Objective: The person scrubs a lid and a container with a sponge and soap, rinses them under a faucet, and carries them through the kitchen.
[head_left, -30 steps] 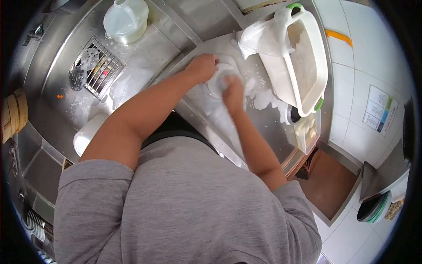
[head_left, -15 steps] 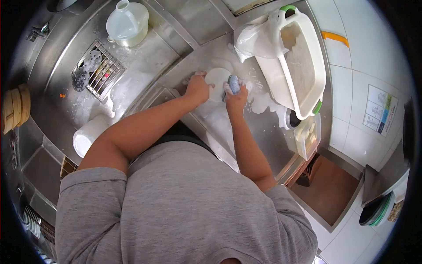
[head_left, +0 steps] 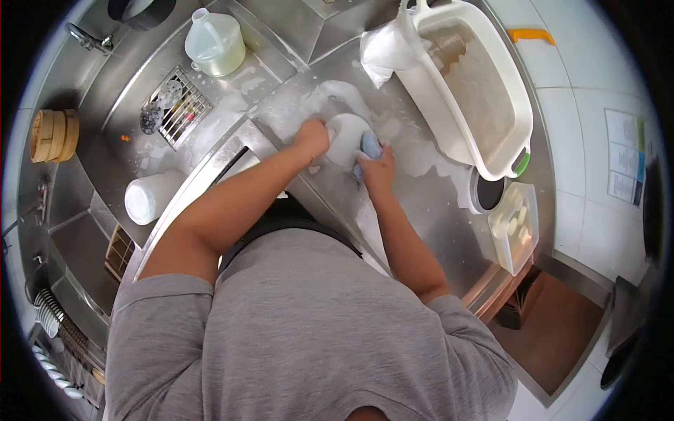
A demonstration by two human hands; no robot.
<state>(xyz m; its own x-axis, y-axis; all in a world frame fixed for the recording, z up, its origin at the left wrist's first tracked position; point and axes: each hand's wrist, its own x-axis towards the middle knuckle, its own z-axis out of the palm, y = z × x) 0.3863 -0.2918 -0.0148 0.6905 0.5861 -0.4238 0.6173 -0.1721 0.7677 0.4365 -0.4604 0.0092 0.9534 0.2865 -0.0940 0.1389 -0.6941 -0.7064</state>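
A white round plate (head_left: 344,144) is tilted above the soapy steel counter (head_left: 428,210). My left hand (head_left: 313,137) grips its left rim, with the fingers closed. At the plate's right side, my right hand (head_left: 377,167) is closed on a light-blue sponge (head_left: 370,145) and presses it to the rim. The fingers under the plate are hidden. White suds (head_left: 340,91) lie on the steel just beyond the plate.
To the right stand a white tub (head_left: 449,119) of cloudy water, a plastic bag (head_left: 382,52), a dark round container (head_left: 486,191) and a clear box (head_left: 512,228). On the left are a jug (head_left: 214,45), a drain grate (head_left: 186,112) and a white container (head_left: 149,200).
The camera view has shifted, moving the surroundings within the frame. My left hand has closed more tightly at the plate's rim, and the sponge stays at its right side.
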